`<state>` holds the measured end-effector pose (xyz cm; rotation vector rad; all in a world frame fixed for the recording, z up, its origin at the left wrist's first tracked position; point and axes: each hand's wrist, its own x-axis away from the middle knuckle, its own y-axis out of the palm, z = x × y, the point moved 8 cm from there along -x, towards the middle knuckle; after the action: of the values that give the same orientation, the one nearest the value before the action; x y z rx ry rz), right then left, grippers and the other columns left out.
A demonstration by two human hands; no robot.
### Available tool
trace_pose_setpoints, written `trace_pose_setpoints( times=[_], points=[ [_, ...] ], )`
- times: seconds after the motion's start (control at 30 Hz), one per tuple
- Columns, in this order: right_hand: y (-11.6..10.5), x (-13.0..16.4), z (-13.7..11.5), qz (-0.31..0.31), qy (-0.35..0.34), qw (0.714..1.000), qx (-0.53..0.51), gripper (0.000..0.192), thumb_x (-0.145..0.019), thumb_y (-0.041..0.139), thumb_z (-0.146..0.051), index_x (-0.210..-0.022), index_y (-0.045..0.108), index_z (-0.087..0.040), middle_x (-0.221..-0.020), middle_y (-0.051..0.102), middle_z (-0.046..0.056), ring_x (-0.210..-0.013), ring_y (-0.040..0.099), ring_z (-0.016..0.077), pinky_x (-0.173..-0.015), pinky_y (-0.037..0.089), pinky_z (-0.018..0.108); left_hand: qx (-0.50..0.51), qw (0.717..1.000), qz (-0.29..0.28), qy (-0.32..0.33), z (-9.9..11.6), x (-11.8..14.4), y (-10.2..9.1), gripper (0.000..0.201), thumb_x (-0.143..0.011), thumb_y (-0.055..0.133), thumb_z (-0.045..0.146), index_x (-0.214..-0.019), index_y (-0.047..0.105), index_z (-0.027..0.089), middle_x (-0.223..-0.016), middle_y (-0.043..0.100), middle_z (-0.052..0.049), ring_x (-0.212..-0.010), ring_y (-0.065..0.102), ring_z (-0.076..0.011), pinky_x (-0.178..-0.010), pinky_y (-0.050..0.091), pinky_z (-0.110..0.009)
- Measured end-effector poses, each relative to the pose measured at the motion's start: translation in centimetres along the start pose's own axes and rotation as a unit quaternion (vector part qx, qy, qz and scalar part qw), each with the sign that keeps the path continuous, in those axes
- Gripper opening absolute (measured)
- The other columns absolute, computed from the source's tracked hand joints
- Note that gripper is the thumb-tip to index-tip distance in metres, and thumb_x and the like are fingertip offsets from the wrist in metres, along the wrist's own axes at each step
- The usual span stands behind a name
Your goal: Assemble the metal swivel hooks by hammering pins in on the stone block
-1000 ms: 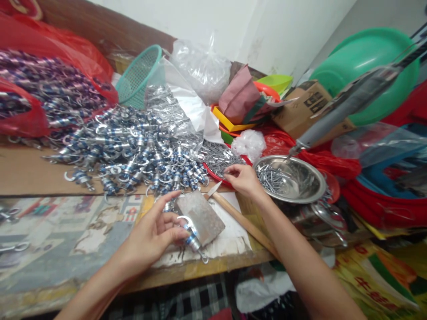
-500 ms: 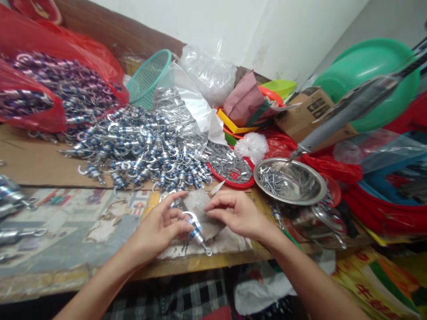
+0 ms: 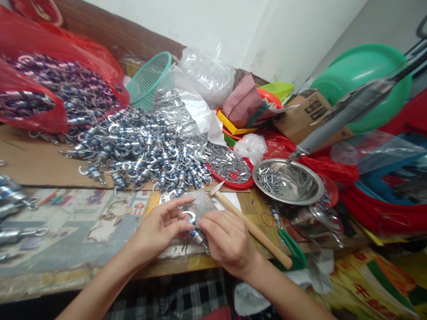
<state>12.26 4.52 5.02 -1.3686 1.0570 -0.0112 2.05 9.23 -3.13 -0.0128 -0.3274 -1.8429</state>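
Observation:
My left hand [image 3: 170, 222] pinches a small silver metal hook fitting [image 3: 196, 235] with blue bands, near its curved hook end. Over the fitting's lower right side, my right hand [image 3: 230, 242] is closed, fingertips pressed together. Whatever those fingertips may hold is hidden. Just behind the hands sits a greyish translucent block [image 3: 202, 202]. A hammer with a wooden handle [image 3: 256, 231] lies slanted on the bench to the right of my right hand. Beyond my left hand spreads a large heap of similar hook fittings [image 3: 133, 144].
A steel bowl [image 3: 315, 198] of metal pins stands at right, beside a red tray [image 3: 230, 183] of small metal parts. A red bag [image 3: 96, 49] of fittings lies back left. A grey rod-like tool [image 3: 347, 115] slants over the bowl. A green-handled tool [image 3: 293, 249] lies near the front edge.
My right hand has come left and down from behind the fitting onto it, its fingers closing there. The hammer handle is now uncovered. My left hand keeps the fitting in nearly the same place.

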Motion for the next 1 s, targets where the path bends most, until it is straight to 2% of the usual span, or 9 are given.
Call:
trace_pose_setpoints(
  times=[0.17, 0.4, 0.5, 0.57, 0.67, 0.73, 0.8, 0.87, 1.0],
  points=[
    [0.6, 0.3, 0.3, -0.019, 0.047, 0.999, -0.018, 0.024, -0.087, 0.038, -0.009, -0.083, 0.062, -0.014, -0.075, 0.065, 0.009, -0.071, 0.058, 0.0189, -0.062, 0.045, 0.031, -0.145, 0.989, 0.004, 0.039, 1.0, 0.1, -0.2, 0.016, -0.065, 0.063, 0.022, -0.077, 0.074, 0.019, -0.069, 0.075, -0.003, -0.063, 0.067, -0.0197, -0.062, 0.055, -0.030],
    [0.7, 1.8, 0.6, -0.028, 0.136, 0.985, -0.104, 0.025, -0.086, 0.043, -0.009, -0.099, 0.063, -0.017, -0.089, 0.062, 0.008, -0.086, 0.056, 0.0193, -0.073, 0.046, 0.033, -0.277, 0.955, -0.033, 0.097, 2.3, 0.2, 0.4, 0.021, -0.070, 0.057, 0.025, -0.077, 0.075, 0.018, -0.079, 0.076, -0.005, -0.075, 0.068, -0.0205, -0.071, 0.052, -0.027],
    [-0.7, 2.7, 3.4, 0.009, 0.185, 0.975, -0.123, 0.026, -0.086, 0.045, -0.014, -0.105, 0.061, -0.020, -0.099, 0.059, 0.008, -0.094, 0.055, 0.0189, -0.080, 0.046, 0.033, -0.278, 0.956, -0.047, 0.086, 2.0, 0.1, 0.5, 0.023, -0.072, 0.056, 0.027, -0.080, 0.075, 0.017, -0.077, 0.076, -0.006, -0.069, 0.067, -0.0195, -0.065, 0.052, -0.026],
    [-1.7, 3.9, 6.8, 0.026, 0.253, 0.965, -0.058, 0.027, -0.085, 0.049, -0.019, -0.110, 0.059, -0.020, -0.104, 0.057, 0.010, -0.099, 0.054, 0.0214, -0.086, 0.043, 0.036, -0.274, 0.957, -0.049, 0.078, 1.9, 0.0, 0.5, 0.024, -0.073, 0.055, 0.027, -0.080, 0.075, 0.017, -0.078, 0.076, -0.006, -0.068, 0.067, -0.0193, -0.063, 0.052, -0.026],
    [-0.2, 6.0, 11.1, -0.118, 0.342, 0.932, 0.019, 0.029, -0.081, 0.055, -0.027, -0.108, 0.059, -0.018, -0.099, 0.060, 0.010, -0.094, 0.057, 0.0246, -0.082, 0.044, 0.038, -0.270, 0.959, -0.047, 0.077, 1.8, 0.0, 0.5, 0.023, -0.072, 0.056, 0.027, -0.080, 0.075, 0.017, -0.077, 0.075, -0.006, -0.067, 0.067, -0.0193, -0.062, 0.052, -0.026],
    [0.9, 7.4, 12.4, -0.200, 0.372, 0.906, 0.015, 0.022, -0.082, 0.053, -0.029, -0.099, 0.061, -0.017, -0.090, 0.063, 0.007, -0.084, 0.060, 0.0232, -0.074, 0.046, 0.035, -0.259, 0.963, -0.041, 0.067, 1.7, 0.0, 0.4, 0.022, -0.071, 0.057, 0.027, -0.078, 0.076, 0.017, -0.073, 0.075, -0.006, -0.064, 0.066, -0.0189, -0.060, 0.052, -0.026],
    [0.7, 7.9, 12.3, -0.197, 0.391, 0.899, -0.011, 0.020, -0.082, 0.052, -0.028, -0.096, 0.060, -0.017, -0.087, 0.064, 0.006, -0.080, 0.061, 0.0213, -0.071, 0.046, 0.032, -0.229, 0.972, -0.027, 0.040, 1.3, 0.0, 0.2, 0.022, -0.070, 0.059, 0.027, -0.080, 0.075, 0.017, -0.071, 0.074, -0.005, -0.061, 0.065, -0.0182, -0.060, 0.051, -0.027],
    [-0.6, 7.5, 11.0, -0.151, 0.387, 0.908, -0.050, 0.025, -0.081, 0.055, -0.027, -0.104, 0.057, -0.017, -0.095, 0.065, 0.005, -0.085, 0.061, 0.0202, -0.074, 0.047, 0.031, -0.171, 0.985, -0.013, 0.009, 0.8, 0.1, 0.0, 0.031, -0.068, 0.061, 0.026, -0.095, 0.071, 0.015, -0.072, 0.073, -0.004, -0.061, 0.064, -0.0176, -0.060, 0.052, -0.028],
    [-4.1, 5.4, 6.4, -0.086, 0.292, 0.949, -0.086, 0.042, -0.085, 0.053, -0.023, -0.127, 0.046, -0.025, -0.116, 0.060, 0.004, -0.102, 0.058, 0.0182, -0.083, 0.047, 0.027, -0.039, 0.999, -0.005, -0.006, 0.2, 0.1, 0.1, 0.069, -0.065, 0.065, 0.022, -0.130, 0.042, 0.017, -0.070, 0.067, 0.000, -0.063, 0.063, -0.0169, -0.059, 0.053, -0.029]
  ],
)
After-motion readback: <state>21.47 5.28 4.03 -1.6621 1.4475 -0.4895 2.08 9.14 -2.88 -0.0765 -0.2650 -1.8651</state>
